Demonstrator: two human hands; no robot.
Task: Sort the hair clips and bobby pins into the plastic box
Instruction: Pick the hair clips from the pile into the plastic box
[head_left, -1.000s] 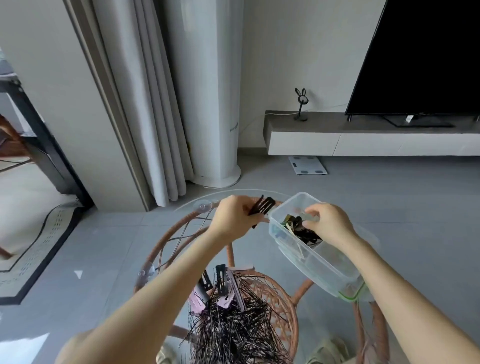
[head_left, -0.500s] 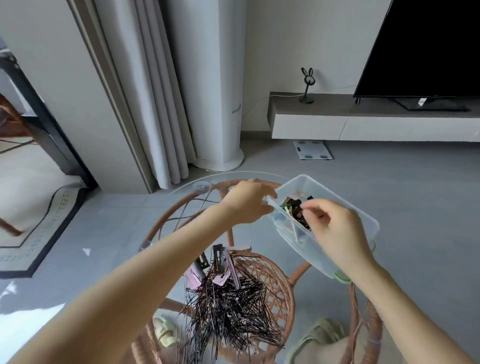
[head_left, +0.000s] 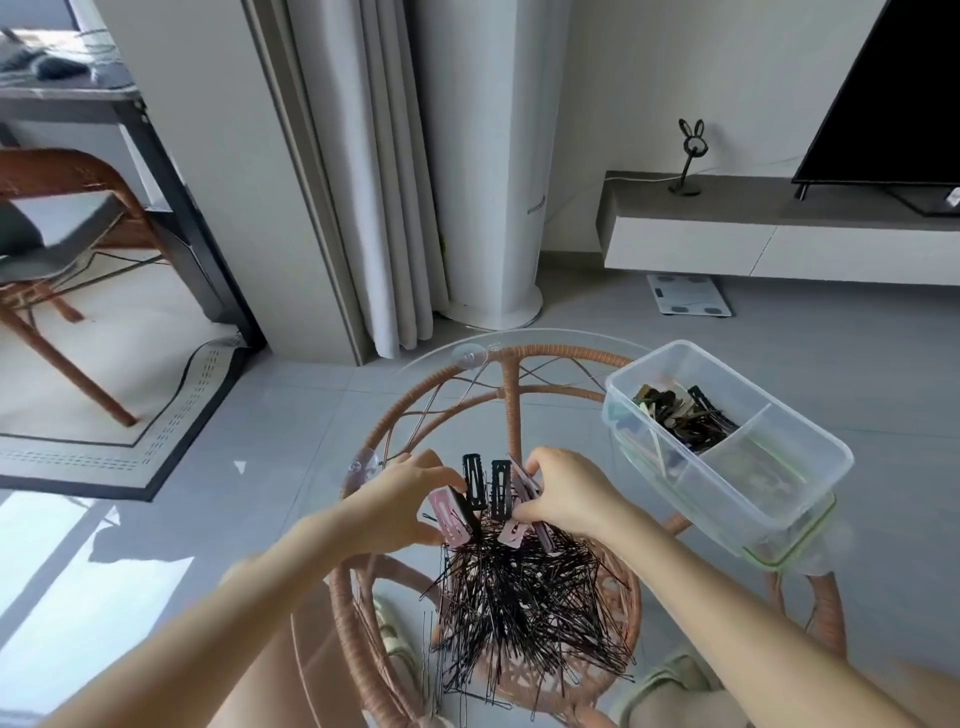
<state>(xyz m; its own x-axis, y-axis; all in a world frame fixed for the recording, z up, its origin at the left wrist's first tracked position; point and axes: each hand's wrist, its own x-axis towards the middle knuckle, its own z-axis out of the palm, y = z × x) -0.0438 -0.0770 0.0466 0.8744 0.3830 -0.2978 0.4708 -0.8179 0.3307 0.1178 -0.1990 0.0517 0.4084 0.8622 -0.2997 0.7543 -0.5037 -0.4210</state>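
Clips (head_left: 488, 486) stand between left hand (head_left: 402, 499), pinching 1, and right hand (head_left: 569, 493), gripping another.

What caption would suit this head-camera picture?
Left hand and right hand pinch hair clips atop a bobby pin pile, plastic box alongside.

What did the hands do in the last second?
The left hand and right hand left the box and came back to the pins. The left hand's black bundle is gone; each now pinches clips above them. Box and pins stayed put.
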